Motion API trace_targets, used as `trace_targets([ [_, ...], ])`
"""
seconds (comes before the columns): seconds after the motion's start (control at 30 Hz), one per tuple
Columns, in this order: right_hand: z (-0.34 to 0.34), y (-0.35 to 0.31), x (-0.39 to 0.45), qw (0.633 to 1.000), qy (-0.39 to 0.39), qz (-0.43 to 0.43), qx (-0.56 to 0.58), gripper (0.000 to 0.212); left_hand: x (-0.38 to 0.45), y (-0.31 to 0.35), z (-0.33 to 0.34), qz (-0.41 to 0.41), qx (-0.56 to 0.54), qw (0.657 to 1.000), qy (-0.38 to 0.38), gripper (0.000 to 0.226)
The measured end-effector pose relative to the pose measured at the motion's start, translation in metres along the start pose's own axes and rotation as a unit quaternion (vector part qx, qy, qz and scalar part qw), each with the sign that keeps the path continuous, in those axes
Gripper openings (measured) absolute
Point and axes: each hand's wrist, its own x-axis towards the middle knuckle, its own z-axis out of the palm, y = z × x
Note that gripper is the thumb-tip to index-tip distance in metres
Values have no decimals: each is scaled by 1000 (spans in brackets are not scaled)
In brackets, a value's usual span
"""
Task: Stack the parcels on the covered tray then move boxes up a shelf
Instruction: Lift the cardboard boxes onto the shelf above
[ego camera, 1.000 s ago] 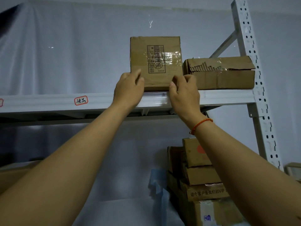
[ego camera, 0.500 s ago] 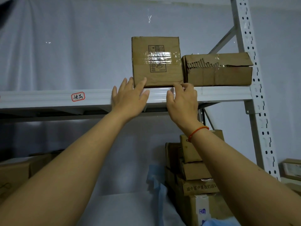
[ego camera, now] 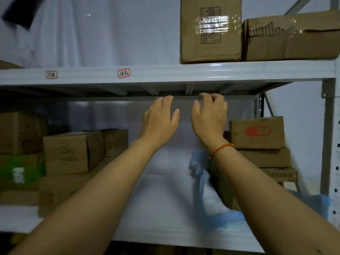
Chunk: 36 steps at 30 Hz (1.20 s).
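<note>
A taped brown box (ego camera: 210, 30) with a black printed stamp stands on the upper shelf (ego camera: 165, 73), touching a wider torn box (ego camera: 292, 36) to its right. My left hand (ego camera: 161, 120) and my right hand (ego camera: 209, 116) hang below that shelf, in front of the lower shelf (ego camera: 161, 214). Both hold nothing, fingers apart; the right fingers curl slightly. On the lower shelf, a stack of boxes rises at the right, topped by one with a red oval mark (ego camera: 257, 132). Several more boxes (ego camera: 73, 151) sit at the left.
A white metal upright (ego camera: 329, 144) with holes frames the rack on the right. A white and blue cloth (ego camera: 207, 197) lies bunched beside the right stack. Two red-bordered labels (ego camera: 124, 73) are stuck on the upper shelf's front edge. White sheeting covers the wall behind.
Both hands let go of the stamped box on the upper shelf and dropped below that shelf. My view tilted down, so the lower shelf and its boxes now show.
</note>
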Motion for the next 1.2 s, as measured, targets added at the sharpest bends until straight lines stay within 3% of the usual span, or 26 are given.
trace_targets([
  [0.23, 27, -23, -62, 996, -66, 12, 51, 34, -57, -33, -16, -53, 67, 993, -75, 26],
  [0.4, 57, -31, -88, 987, -153, 24, 47, 29, -76, -70, -18, -81, 109, 985, -103, 24],
  [0.5, 84, -42, -93, 978, -202, 23, 50, 26, -80, -98, -20, -121, 122, 983, -63, 21],
  [0.6, 117, -64, -103, 963, -266, 16, 49, 27, -79, -137, -30, -184, 92, 978, 48, 19],
  [0.8, 191, -111, -120, 931, -350, 0, 103, 30, -70, -227, -68, -346, 145, 906, 199, 39],
  [0.93, 233, -139, -125, 915, -383, -1, 129, 37, -66, -280, -84, -421, 116, 875, 207, 52],
  [1.13, 273, -166, -135, 874, -444, 31, 195, 55, -63, -325, -80, -525, -72, 826, 193, 60],
  [1.2, 277, -170, -137, 853, -463, 53, 233, 65, -64, -328, -78, -545, -87, 814, 180, 61],
])
